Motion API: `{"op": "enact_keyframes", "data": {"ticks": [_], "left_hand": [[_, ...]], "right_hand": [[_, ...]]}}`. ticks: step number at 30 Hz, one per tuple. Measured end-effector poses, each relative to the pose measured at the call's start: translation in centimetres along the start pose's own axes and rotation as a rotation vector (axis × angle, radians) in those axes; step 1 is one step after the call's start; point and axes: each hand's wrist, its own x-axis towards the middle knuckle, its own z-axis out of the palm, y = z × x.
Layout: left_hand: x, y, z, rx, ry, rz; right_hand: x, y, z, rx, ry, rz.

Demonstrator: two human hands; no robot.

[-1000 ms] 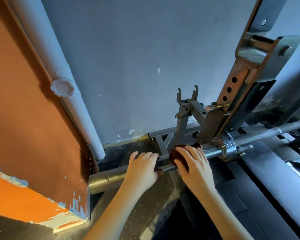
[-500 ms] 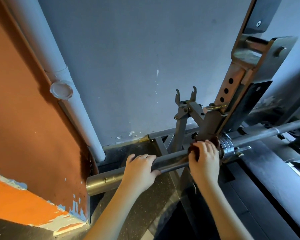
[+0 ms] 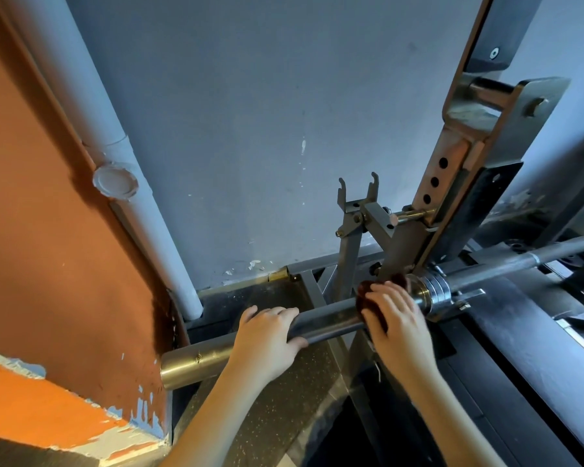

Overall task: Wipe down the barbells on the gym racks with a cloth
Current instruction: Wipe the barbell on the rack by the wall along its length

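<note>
A steel barbell [image 3: 331, 320] lies across the rack, its thick sleeve ending in a brass-toned tip at lower left and its thin shaft running off to the right. My left hand [image 3: 267, 338] grips the sleeve from above. My right hand [image 3: 395, 318] holds a dark red cloth [image 3: 368, 296] wrapped over the sleeve, just left of the collar [image 3: 432, 291]. Most of the cloth is hidden under my fingers.
The rack upright [image 3: 452, 170] with adjustment holes rises right behind the collar. A small forked bracket [image 3: 358, 203] stands beside it. A white pipe [image 3: 122, 170] runs down the wall corner at left. Dark flooring and rack base lie to the right.
My right hand slid the cloth along the sleeve to the right, up to the collar, and has come slightly back left. My left hand kept its grip on the sleeve.
</note>
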Motion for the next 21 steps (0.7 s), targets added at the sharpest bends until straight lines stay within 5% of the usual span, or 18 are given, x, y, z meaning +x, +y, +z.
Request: {"op": "enact_keyframes", "data": {"ticks": [4,10,14,19,21], "left_hand": [[-0.1,0.1,0.2,0.003,0.011,-0.010],[0.0,-0.1,0.2,0.017,0.017,0.010],[-0.2,-0.1,0.3,0.005,0.030,-0.003],[-0.1,-0.1,0.2,0.020,0.032,0.020],[-0.1,-0.2,0.3,0.028,0.033,0.018]], "right_hand": [[1.1,-0.5,0.0,-0.059,0.103,0.319],[-0.2,-1.1,-0.2,0.074,-0.075,-0.057],[1.5,-0.8,-0.5,0.043,-0.032,0.344],[-1.2,-3.5,0.0,0.159,-0.158,-0.121],[0.0,-1.6,-0.4,0.113,-0.162,-0.101]]}}
